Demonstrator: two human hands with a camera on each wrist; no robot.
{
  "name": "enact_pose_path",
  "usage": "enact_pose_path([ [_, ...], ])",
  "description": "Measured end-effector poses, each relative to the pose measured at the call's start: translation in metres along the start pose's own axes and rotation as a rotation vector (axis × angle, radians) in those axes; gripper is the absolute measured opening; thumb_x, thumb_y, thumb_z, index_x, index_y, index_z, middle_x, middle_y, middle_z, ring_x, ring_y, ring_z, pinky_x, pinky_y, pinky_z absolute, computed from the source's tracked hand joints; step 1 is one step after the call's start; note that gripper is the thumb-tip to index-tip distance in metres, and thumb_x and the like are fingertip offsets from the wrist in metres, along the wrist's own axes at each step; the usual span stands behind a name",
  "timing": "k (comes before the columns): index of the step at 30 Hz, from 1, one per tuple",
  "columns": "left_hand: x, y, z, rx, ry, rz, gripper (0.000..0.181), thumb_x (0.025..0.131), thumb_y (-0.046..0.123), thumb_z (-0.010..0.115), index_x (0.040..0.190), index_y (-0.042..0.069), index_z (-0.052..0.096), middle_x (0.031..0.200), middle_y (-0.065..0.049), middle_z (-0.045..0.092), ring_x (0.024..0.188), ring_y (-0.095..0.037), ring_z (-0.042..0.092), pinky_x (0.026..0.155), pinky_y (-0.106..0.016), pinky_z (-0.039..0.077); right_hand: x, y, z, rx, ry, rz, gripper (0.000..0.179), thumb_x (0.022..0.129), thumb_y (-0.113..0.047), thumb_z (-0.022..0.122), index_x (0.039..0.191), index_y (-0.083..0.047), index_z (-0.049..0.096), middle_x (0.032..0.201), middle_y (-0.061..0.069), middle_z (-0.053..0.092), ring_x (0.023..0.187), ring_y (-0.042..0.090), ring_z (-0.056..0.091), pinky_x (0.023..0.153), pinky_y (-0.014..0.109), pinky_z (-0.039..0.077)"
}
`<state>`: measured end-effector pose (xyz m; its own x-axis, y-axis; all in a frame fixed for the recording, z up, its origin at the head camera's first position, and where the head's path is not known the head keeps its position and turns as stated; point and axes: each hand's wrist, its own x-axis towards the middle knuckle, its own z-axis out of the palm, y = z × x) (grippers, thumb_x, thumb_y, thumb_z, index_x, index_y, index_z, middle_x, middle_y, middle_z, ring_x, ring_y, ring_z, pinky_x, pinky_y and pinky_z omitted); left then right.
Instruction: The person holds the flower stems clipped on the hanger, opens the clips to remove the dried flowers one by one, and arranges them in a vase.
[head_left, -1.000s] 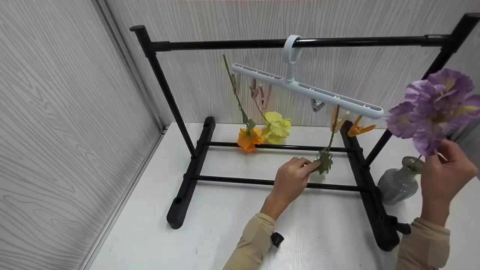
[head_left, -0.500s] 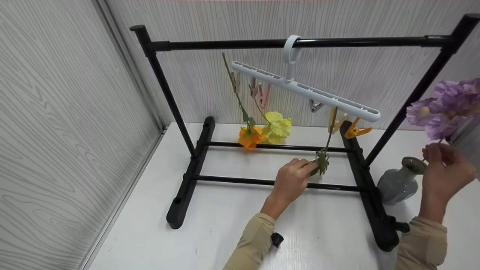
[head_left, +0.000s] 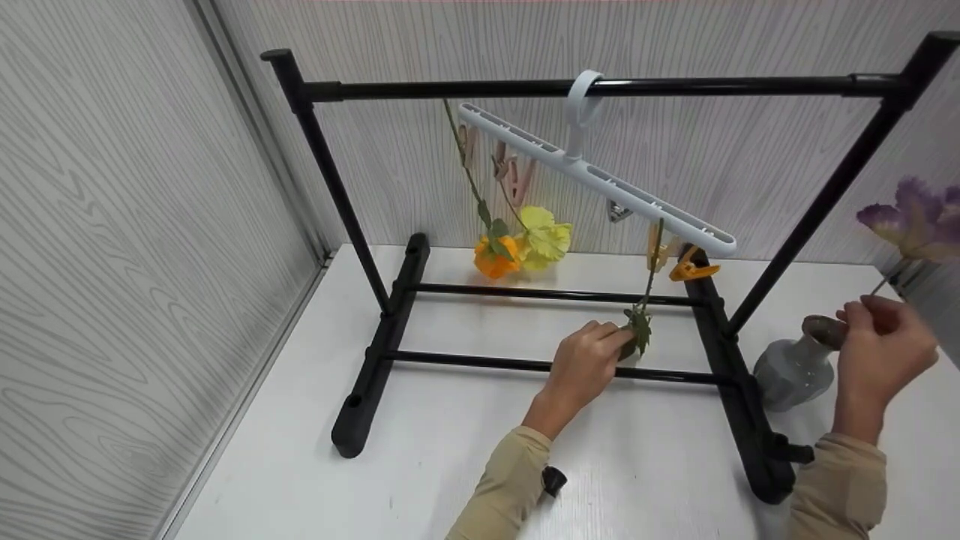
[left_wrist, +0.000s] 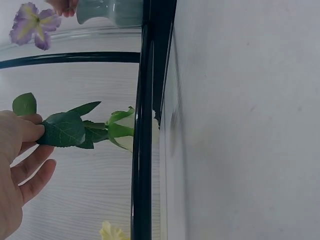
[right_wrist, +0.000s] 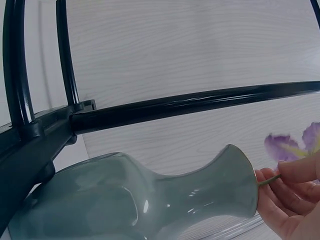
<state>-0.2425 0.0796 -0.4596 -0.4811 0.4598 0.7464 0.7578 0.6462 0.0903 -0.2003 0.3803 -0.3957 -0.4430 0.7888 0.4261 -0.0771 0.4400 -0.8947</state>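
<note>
The right hand pinches the purple flower by its stem at the frame's right edge, beside the vase; the left hand, right of centre, pinches the pale flower's leaves. Both blooms look light and soft-petalled, best held by their probably springy stems.

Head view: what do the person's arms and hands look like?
The left sleeve and right sleeve are plain tan, ending near the wrists. The left hand and right hand are gloveless. A small black piece shows beside the left sleeve.
</note>
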Motion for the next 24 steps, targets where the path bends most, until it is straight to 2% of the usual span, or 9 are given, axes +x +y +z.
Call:
enact_pose_path([
  [6, -0.001, -0.001, 0.002, -0.015, -0.009, -0.016, 0.019, 0.089, 0.003, 0.062, 0.097, 0.014, 0.075, 0.087, 0.006, 0.068, 0.077, -0.009, 0.061, 0.07, -0.016, 0.05, 0.002, 0.002, 0.001, 0.063, -0.044, 0.055, 0.006, 0.088, -0.006, 0.066, 0.092, -0.007, 0.069, 0.072, -0.012, 0.058, 0.061, -0.003, 0.06, 0.059, 0.008, 0.046],
  [10, -0.001, -0.001, 0.003, -0.018, -0.016, -0.022, 0.019, 0.09, 0.003, 0.061, 0.098, 0.015, 0.075, 0.087, 0.006, 0.068, 0.077, -0.009, 0.061, 0.07, -0.016, 0.049, 0.003, 0.004, 0.001, 0.071, -0.065, 0.032, 0.004, 0.087, -0.003, 0.065, 0.088, -0.002, 0.069, 0.065, -0.016, 0.059, 0.057, -0.002, 0.059, 0.057, 0.009, 0.047],
  [13, -0.001, -0.001, 0.003, -0.018, -0.016, -0.027, 0.019, 0.09, 0.004, 0.062, 0.098, 0.015, 0.074, 0.086, 0.007, 0.068, 0.077, -0.009, 0.061, 0.07, -0.016, 0.05, 0.003, 0.004, 0.001, -0.054, -0.067, -0.009, 0.015, 0.089, -0.008, 0.064, 0.094, 0.004, 0.071, 0.063, -0.025, 0.053, 0.058, -0.009, 0.053, 0.063, 0.01, 0.044],
  [15, -0.001, -0.001, 0.004, -0.016, -0.015, -0.029, 0.019, 0.09, 0.004, 0.062, 0.098, 0.016, 0.074, 0.086, 0.007, 0.068, 0.077, -0.009, 0.061, 0.07, -0.016, 0.05, 0.002, 0.002, 0.001, -0.158, -0.067, -0.023, 0.022, 0.09, -0.013, 0.063, 0.1, 0.004, 0.072, 0.067, -0.022, 0.055, 0.061, -0.011, 0.048, 0.069, 0.012, 0.041],
  [17, -0.001, -0.001, 0.004, -0.011, -0.016, -0.028, 0.019, 0.09, 0.005, 0.062, 0.099, 0.016, 0.074, 0.085, 0.007, 0.068, 0.077, -0.008, 0.061, 0.07, -0.015, 0.05, 0.0, -0.001, 0.0, -0.257, -0.078, -0.035, 0.029, 0.091, -0.018, 0.061, 0.106, 0.004, 0.07, 0.076, -0.009, 0.065, 0.068, -0.002, 0.052, 0.078, 0.019, 0.041],
  [20, -0.002, -0.002, 0.005, -0.006, -0.016, -0.031, 0.02, 0.09, 0.005, 0.061, 0.099, 0.016, 0.074, 0.085, 0.007, 0.067, 0.077, -0.008, 0.061, 0.07, -0.015, 0.049, -0.002, -0.007, -0.003, -0.363, -0.127, -0.043, 0.038, 0.094, -0.024, 0.055, 0.111, 0.006, 0.067, 0.097, 0.021, 0.068, 0.088, 0.027, 0.061, 0.093, 0.037, 0.041],
  [22, -0.002, -0.002, 0.006, -0.008, -0.018, -0.035, 0.02, 0.09, 0.005, 0.061, 0.099, 0.016, 0.074, 0.086, 0.007, 0.067, 0.077, -0.008, 0.061, 0.07, -0.016, 0.049, -0.003, -0.013, -0.007, -0.411, -0.167, -0.041, 0.043, 0.095, -0.027, 0.051, 0.115, 0.009, 0.064, 0.107, 0.03, 0.064, 0.103, 0.045, 0.055, 0.1, 0.049, 0.035],
  [24, -0.002, -0.002, 0.005, -0.017, -0.016, -0.041, 0.019, 0.09, 0.004, 0.061, 0.099, 0.016, 0.074, 0.086, 0.007, 0.068, 0.077, -0.009, 0.061, 0.07, -0.016, 0.05, -0.004, -0.019, -0.01, -0.439, -0.189, -0.048, 0.046, 0.096, -0.027, 0.049, 0.117, 0.012, 0.061, 0.109, 0.033, 0.061, 0.107, 0.052, 0.051, 0.101, 0.054, 0.032],
])
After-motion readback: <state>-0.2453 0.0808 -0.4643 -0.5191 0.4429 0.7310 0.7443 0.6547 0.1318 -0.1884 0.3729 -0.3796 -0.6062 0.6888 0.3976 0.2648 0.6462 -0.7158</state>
